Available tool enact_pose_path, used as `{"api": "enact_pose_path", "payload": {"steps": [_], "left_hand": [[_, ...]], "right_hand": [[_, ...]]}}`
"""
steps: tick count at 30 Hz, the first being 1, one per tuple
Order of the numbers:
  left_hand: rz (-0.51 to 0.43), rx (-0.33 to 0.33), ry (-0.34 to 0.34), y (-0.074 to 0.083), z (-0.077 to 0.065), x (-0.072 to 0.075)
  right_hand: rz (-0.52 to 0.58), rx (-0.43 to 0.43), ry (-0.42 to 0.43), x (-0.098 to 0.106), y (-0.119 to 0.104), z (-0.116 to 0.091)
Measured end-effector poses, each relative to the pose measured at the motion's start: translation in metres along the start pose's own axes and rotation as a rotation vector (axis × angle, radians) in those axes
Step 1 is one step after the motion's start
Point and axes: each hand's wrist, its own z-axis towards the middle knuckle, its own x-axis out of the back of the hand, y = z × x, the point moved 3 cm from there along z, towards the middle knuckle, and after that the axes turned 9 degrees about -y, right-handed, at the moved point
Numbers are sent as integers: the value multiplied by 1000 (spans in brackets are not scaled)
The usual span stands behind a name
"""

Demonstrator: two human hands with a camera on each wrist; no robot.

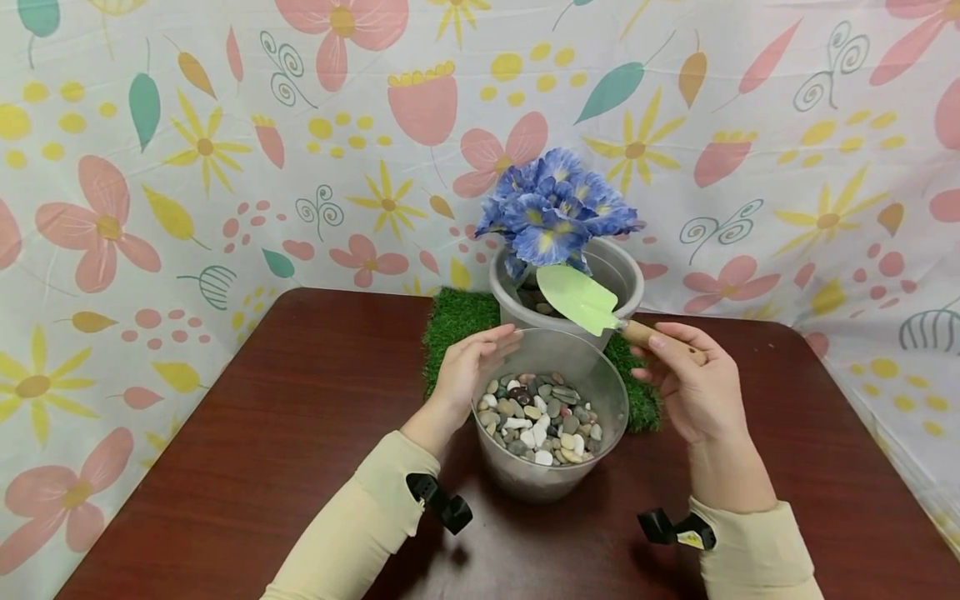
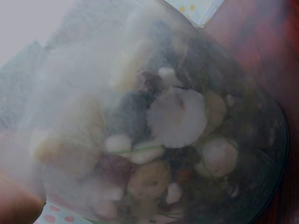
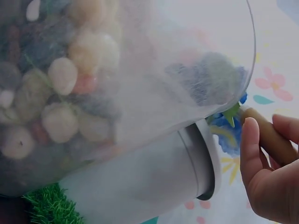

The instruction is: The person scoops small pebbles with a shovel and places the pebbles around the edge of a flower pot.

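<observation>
My right hand (image 1: 705, 387) grips the wooden handle of a garden trowel (image 1: 576, 298) with a light green blade. The blade hangs over the near rim of a grey flower pot (image 1: 630, 287), partly covering the blue flowers (image 1: 555, 208) in it. A few stones show inside that pot. Nearer to me stands a translucent plastic bucket (image 1: 536, 483) holding many mixed pebbles (image 1: 536, 421). Against the bucket's left side rests my left hand (image 1: 457, 371), its fingers fairly straight along the wall near the rim. In the right wrist view, fingers and thumb close round the trowel handle (image 3: 268, 137).
A mat of artificial grass (image 1: 461, 321) lies under the flower pot, on a dark reddish-brown table (image 1: 300, 400). Behind the table hangs a white cloth (image 1: 262, 208) printed with flowers and leaves. Each sleeve carries a small black camera (image 1: 450, 508) at the wrist.
</observation>
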Motion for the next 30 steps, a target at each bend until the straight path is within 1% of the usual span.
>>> {"api": "enact_pose_path", "payload": {"steps": [3,6,7,10,11,16,18,21,23,25,30], "left_hand": [[0,-4,6,1,0,0],[6,-12,8,1,0,0],[5,-10,10,1,0,0],[6,-7,9,0,1,0],[3,-4,9,0,1,0],[-2,-3,12,1,0,0],[-13,-5,21,1,0,-1],[-28,2,44,1,0,-1],[-30,-1,48,1,1,-1],[-32,2,47,1,0,-1],[-27,4,21,0,0,-2]], "right_hand": [[93,33,-53,-1,-4,-1],[120,58,-90,-3,-7,-2],[120,64,-98,-4,-7,-2],[65,71,-92,-8,-9,-5],[39,69,-81,-9,-10,-5],[-162,39,22,-16,-17,-12],[-232,42,30,-19,-21,-14],[-328,55,-9,-24,-25,-17],[-400,47,-29,-26,-27,-20],[-493,18,-25,-27,-28,-22],[-723,-81,20,-30,-30,-25]]}}
